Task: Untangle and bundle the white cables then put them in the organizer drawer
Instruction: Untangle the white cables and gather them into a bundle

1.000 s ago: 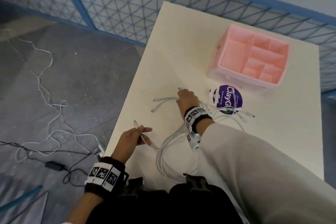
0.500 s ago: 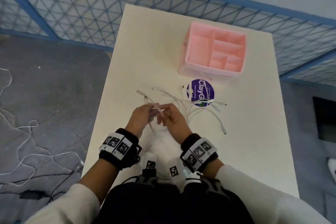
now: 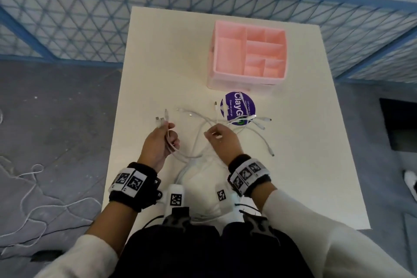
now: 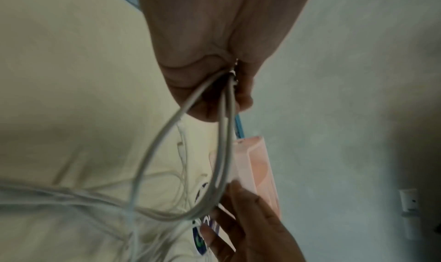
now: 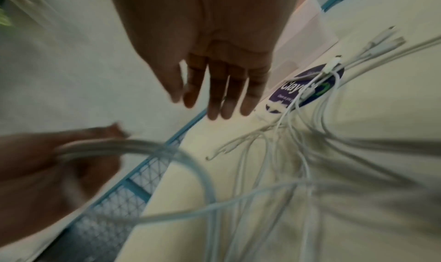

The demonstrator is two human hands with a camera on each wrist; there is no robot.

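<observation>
Several white cables (image 3: 246, 128) lie tangled on the cream table (image 3: 304, 165), in front of the pink organizer (image 3: 248, 52). My left hand (image 3: 168, 133) grips a few cable ends in its fist, and their plugs (image 3: 161, 119) stick out above it. In the left wrist view the held cables (image 4: 222, 152) hang from the left hand (image 4: 233, 88) in a loop. My right hand (image 3: 213, 134) hovers over the tangle. Its fingers (image 5: 214, 100) are straight in the right wrist view and hold nothing.
A round purple sticker (image 3: 238, 108) lies under some cables, just before the organizer. A blue mesh fence (image 3: 67, 18) runs behind and left of the table. Loose cords lie on the grey floor (image 3: 45, 119) at the left. The table's left edge is close to my left hand.
My hands, together over the cables half a second ago, have moved apart. The left keeps the cable ends and moved left; the right let go and moved right.
</observation>
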